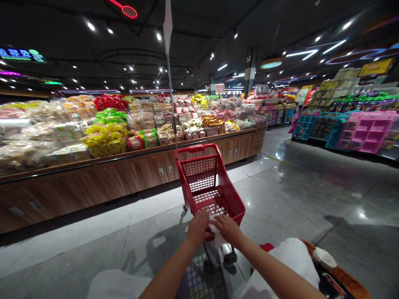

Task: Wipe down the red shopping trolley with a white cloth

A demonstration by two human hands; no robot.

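A red plastic shopping cart [202, 169] with grid walls stands in front of me, its basket showing only bare mesh. My left hand [199, 224] is closed over the near rim, fingers pointing forward. Just to its right, my right hand [228, 227] is closed on a thin white tissue-like sheet [220, 238], which lies against the near edge and hangs down. Whether it is paper or plastic I cannot tell. The undersides of both hands are hidden.
Beyond the cart runs a long wood-panelled display counter [137, 176] heaped with packaged food [104, 137]. Pink shelving [368, 133] stands at the right. Grey shiny floor [286, 195] lies between them. A brown bag [346, 278] with several items sits beside me at lower right.
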